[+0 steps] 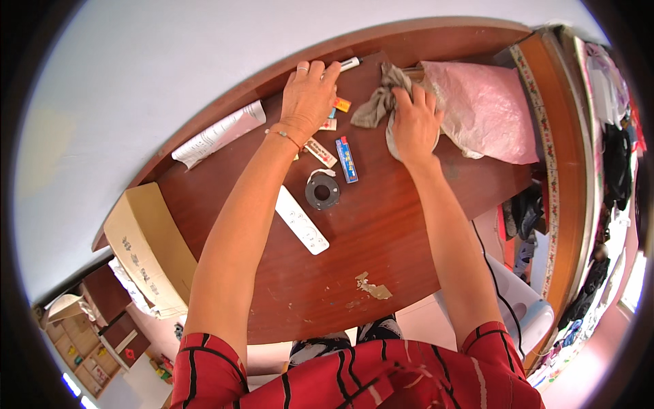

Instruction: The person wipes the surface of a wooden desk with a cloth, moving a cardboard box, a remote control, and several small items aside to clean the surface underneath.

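My right hand [416,122] grips a crumpled grey-brown cloth [375,105], pressed against the wooden desk [378,214]. Toward the desk's back edge is my left hand [309,99], palm down, with a ring and a thin bracelet. A white marker-like pen [349,64] sticks out past its fingertips; whether the fingers hold it is hidden. Partly under that hand lie a small yellow-orange box [342,105] and other little packets. Closer to me are a narrow pale box [321,153], a blue box [347,159], a roll of black tape [322,191] and a white power strip [302,221].
A rolled printed sheet [222,132] lies along the raised back edge. An open cardboard box [148,250] stands at the left. To the right, a pink plastic bag [480,110] rests beside a wooden cabinet side [567,153]. A black cable [498,291] hangs near my right arm.
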A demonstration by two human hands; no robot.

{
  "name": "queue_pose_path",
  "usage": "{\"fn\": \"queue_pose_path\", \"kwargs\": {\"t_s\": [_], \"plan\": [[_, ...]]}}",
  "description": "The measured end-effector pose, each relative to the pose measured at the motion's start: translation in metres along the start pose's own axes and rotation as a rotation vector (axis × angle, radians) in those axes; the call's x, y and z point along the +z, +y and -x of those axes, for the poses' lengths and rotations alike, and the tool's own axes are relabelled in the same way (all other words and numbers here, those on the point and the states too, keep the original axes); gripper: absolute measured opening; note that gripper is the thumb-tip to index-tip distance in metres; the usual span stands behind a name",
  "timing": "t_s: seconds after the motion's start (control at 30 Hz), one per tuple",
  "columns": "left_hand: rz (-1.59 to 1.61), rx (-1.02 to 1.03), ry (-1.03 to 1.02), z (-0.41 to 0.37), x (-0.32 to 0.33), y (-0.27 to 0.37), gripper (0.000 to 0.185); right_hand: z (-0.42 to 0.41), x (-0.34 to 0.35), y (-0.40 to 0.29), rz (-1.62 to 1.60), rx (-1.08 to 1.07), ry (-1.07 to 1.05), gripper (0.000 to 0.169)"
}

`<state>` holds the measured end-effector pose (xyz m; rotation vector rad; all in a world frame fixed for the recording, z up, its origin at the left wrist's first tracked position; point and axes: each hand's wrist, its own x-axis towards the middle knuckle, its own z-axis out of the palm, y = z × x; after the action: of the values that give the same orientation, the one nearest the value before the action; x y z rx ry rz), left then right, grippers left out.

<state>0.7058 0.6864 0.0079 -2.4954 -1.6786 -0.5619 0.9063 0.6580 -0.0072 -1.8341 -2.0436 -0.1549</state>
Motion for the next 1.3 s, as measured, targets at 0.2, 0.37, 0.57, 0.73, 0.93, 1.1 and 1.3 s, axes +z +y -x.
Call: {"fn": "queue_pose_path", "kwargs": {"t_s": [0.2, 0.37, 0.57, 0.73, 0.93, 1.1, 1.3], "plan": [[0.106, -0.027, -0.15, 0.047, -0.008, -0.013, 0.026, 0.083, -0.027, 0.002, -0.063, -0.06, -0.028, 0.029], [0.305, -0.089, -0.284, 0.102, -0.039, -0.022, 0.04, 0.209, -0.092, 0.021, -0.15, -0.022, -0.192, 0.028], [0.27, -0.058, -0.367, 0.1, -0.047, 0.01, 0.081, 0.155, -0.071, 0.011, -0.098, -0.037, -0.135, 0.031], [0.207, 0.098, -0.366, 0.089, -0.037, 0.004, 0.08, 0.041, -0.006, -0.014, -0.208, -0.137, -0.005, 0.023], [0.108, -0.062, -0.363, 0.078, -0.033, 0.025, 0.072, -0.032, 0.029, -0.036, -0.206, -0.249, -0.034, 0.024], [0.046, -0.364, -0.451, 0.089, -0.035, 0.017, 0.06, 0.048, -0.005, -0.023, -0.298, -0.27, 0.015, 0.015], [-0.009, -0.429, -0.364, 0.116, -0.047, -0.009, 0.038, 0.192, -0.086, 0.002, -0.269, -0.188, -0.223, 0.029]]}}
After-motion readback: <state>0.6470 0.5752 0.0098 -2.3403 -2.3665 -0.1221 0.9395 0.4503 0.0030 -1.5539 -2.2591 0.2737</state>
